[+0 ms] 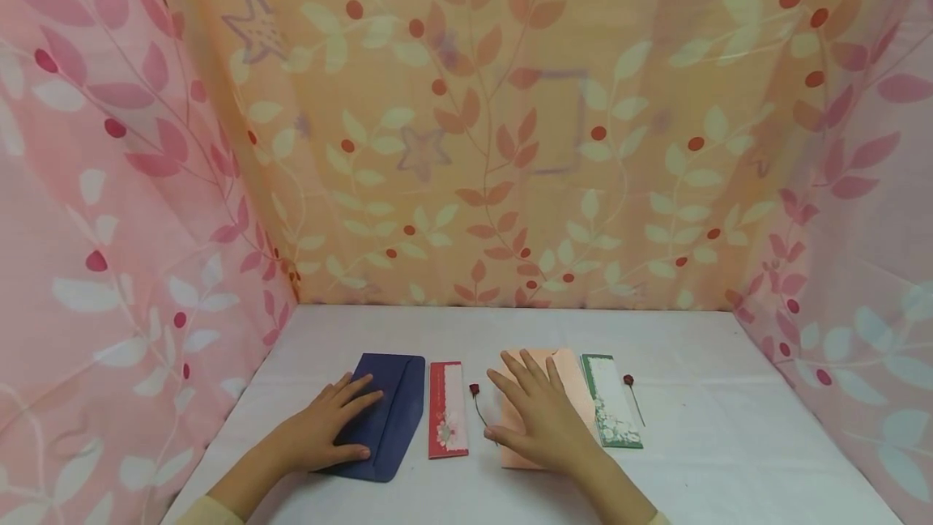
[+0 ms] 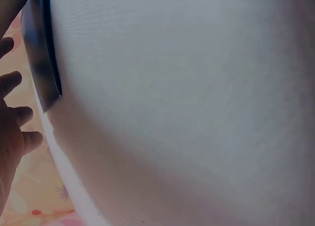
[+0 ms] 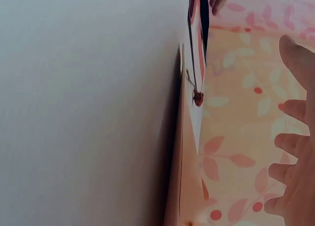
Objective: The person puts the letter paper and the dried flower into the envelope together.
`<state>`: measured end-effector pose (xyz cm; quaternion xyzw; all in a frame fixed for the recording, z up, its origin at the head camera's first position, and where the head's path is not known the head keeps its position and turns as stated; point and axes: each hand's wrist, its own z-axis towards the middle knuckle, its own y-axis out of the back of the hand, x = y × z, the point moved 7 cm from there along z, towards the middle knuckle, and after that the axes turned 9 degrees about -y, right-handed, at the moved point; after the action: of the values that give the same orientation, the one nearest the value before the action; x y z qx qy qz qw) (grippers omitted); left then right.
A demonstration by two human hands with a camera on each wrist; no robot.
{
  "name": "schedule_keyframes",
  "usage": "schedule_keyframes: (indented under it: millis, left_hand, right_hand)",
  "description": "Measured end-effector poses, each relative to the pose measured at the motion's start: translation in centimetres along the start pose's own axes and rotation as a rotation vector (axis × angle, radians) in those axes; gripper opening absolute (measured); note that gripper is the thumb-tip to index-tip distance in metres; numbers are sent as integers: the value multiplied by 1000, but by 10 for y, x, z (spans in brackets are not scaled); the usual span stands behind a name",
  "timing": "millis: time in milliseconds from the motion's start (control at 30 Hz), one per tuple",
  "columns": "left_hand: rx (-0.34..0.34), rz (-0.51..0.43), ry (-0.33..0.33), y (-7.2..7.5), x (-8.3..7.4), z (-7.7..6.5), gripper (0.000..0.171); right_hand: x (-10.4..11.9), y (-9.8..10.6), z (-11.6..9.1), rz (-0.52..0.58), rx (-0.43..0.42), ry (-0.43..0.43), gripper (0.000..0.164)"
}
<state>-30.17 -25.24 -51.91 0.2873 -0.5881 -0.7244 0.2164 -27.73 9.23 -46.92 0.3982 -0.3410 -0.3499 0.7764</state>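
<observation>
The left hand (image 1: 324,428) is spread, palm down, its fingers reaching forward and to the right over the dark blue envelope (image 1: 401,411); whether the palm touches the paper I cannot tell. The right hand (image 1: 547,420) is spread too, fingers fanned forward and left above the peach envelope (image 1: 578,386), and the right wrist view shows a gap between those fingers and the paper. Neither hand pinches anything

Under the left hand, the dark blue envelope's flap side extends past the fingertips to the right. Just beyond that edge, in the space between the two hands, lies a red card (image 1: 446,411) with a pale panel and flowers near its lower end. Closer to the right hand, left of its fingers, is a small dark red rose (image 1: 475,389), its thin stem running down to the thumb, which covers part of it

To the right of the right hand, a green-edged card (image 1: 612,403) with white blossoms lies beside the peach envelope, and farther right is a second rose (image 1: 630,380). All of this is on a white tabletop (image 1: 700,460). Past the fingertips of both hands, well apart, hangs an orange leaf-patterned cloth (image 1: 474,144)
</observation>
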Motion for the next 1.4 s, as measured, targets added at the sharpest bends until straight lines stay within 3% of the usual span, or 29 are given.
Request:
schedule_keyframes:
  millis: [333,833,1233,1400]
  left_hand:
    - [68,-51,50,-5,2,3,89]
    - [97,-89,90,-10,4,3,88]
    - [90,-53,85,-11,1,7,88]
    - [83,-21,89,-9,1,8,87]
  right_hand:
    - [32,-23,15,-4,65,-16,79]
    - [66,-54,26,95,115,-14,70]
    - [79,-78,36,205,160,-81,66]
    - [83,-86,41,183,184,-90,63]
